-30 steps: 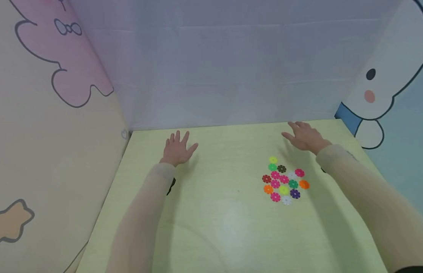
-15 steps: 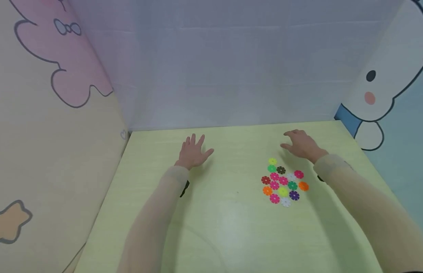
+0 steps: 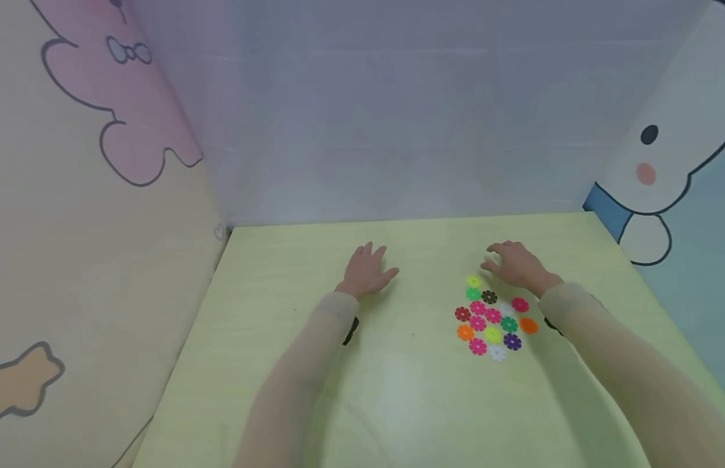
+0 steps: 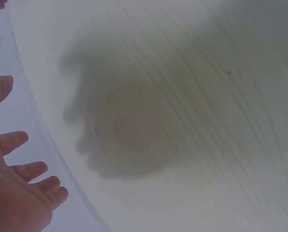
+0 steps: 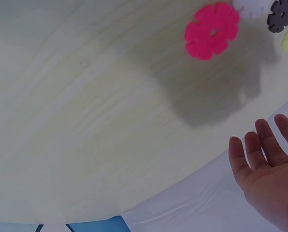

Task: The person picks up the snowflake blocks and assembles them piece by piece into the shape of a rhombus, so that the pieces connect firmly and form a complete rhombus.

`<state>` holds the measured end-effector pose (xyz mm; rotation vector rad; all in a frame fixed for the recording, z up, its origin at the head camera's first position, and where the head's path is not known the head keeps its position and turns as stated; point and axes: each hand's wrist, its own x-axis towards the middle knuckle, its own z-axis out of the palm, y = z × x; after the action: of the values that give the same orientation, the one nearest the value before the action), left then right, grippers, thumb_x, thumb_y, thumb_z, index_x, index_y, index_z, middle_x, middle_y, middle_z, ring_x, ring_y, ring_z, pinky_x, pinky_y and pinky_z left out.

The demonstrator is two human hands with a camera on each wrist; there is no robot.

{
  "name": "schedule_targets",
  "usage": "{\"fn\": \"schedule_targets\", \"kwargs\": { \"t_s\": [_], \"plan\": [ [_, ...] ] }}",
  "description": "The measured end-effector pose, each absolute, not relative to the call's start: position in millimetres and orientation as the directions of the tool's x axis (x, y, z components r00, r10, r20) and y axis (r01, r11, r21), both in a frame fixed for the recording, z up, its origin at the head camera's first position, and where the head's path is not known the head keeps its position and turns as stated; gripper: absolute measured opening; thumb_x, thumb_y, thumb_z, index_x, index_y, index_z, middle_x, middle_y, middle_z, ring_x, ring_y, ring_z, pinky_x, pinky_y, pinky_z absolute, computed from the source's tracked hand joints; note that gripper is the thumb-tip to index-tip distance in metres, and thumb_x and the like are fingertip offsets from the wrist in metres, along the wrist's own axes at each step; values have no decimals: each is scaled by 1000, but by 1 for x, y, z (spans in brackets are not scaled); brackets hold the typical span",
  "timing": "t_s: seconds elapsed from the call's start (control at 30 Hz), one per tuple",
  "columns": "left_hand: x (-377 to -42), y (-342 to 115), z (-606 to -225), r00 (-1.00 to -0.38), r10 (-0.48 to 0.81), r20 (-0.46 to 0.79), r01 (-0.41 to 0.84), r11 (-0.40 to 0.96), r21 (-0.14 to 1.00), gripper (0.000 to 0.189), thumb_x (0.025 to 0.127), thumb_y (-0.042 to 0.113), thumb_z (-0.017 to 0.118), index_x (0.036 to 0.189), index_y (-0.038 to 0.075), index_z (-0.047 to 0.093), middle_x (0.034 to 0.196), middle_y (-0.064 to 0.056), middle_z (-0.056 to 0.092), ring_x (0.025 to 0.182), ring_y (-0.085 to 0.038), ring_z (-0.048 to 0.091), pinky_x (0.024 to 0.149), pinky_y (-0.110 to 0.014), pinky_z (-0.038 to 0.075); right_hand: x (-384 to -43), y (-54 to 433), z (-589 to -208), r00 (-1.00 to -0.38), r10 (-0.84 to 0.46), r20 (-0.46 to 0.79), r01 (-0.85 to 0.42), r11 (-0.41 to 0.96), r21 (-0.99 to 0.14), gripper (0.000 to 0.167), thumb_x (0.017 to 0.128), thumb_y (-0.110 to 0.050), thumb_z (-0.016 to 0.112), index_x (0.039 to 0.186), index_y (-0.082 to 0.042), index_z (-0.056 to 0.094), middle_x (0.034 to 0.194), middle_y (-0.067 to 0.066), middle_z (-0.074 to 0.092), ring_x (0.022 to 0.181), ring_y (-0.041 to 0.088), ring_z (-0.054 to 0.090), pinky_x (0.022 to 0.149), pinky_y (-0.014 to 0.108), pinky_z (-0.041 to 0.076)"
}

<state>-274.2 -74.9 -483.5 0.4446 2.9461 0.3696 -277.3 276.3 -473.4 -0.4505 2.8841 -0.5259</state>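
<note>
Several flat, notched plastic snowflake discs lie in a loose cluster right of centre in the head view, among them a pink disc (image 3: 477, 346), a purple disc (image 3: 512, 342), an orange disc (image 3: 528, 325) and a brown disc (image 3: 489, 297). My right hand (image 3: 516, 264) hovers just beyond the cluster, fingers loosely bent, holding nothing. In the right wrist view a pink disc (image 5: 212, 31) lies near that hand's shadow. Left of the discs, my left hand (image 3: 367, 270) hangs over the table with fingers spread and nothing in it. In the left wrist view its fingers (image 4: 29, 171) are apart from the tabletop.
The pale yellow table (image 3: 269, 338) carries the discs. Behind it hangs a whitish cloth (image 3: 362, 130). Walls with cartoon figures, a pink shape (image 3: 134, 110) at left and a white one (image 3: 661, 130) at right, stand close to the sides.
My left hand has moved right and somewhat nearer, toward the discs. The right hand has come slightly nearer, its fingers a little more bent. The discs keep their arrangement.
</note>
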Motion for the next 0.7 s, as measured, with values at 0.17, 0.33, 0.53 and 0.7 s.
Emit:
{"fn": "schedule_targets", "kwargs": {
  "t_s": [0.17,0.33,0.53,0.7],
  "plan": [
    [-272,-54,-489,-942,321,-101,286,923,259,63,95,53,46,142,12,44,144,-17,39,130,-36,35,103,-44,32,-273,276,-479,-936,-321,-141,-240,880,-409,53,95,-31,59,130,8,50,120,30,54,108,45,50,91,58,39],
    [-267,-36,-497,-934,337,-117,297,918,264,60,94,54,46,140,15,49,141,-13,44,126,-35,40,99,-45,35,-270,273,-484,-933,-317,-167,-217,870,-442,52,94,-32,61,128,7,52,117,28,58,105,42,54,90,57,41],
    [-262,-14,-505,-927,357,-118,319,912,258,55,93,53,50,135,18,54,133,-8,49,115,-28,45,91,-39,40,-266,270,-486,-935,-322,-146,-224,860,-459,48,94,-28,62,124,8,55,111,25,61,101,40,56,88,55,43],
    [-256,3,-504,-920,376,-109,335,900,279,46,92,49,56,126,18,61,117,-6,52,103,-22,45,83,-35,42,-265,269,-490,-933,-333,-135,-233,847,-478,44,94,-26,62,121,8,57,108,23,62,97,38,57,86,53,45]
  ]
}}
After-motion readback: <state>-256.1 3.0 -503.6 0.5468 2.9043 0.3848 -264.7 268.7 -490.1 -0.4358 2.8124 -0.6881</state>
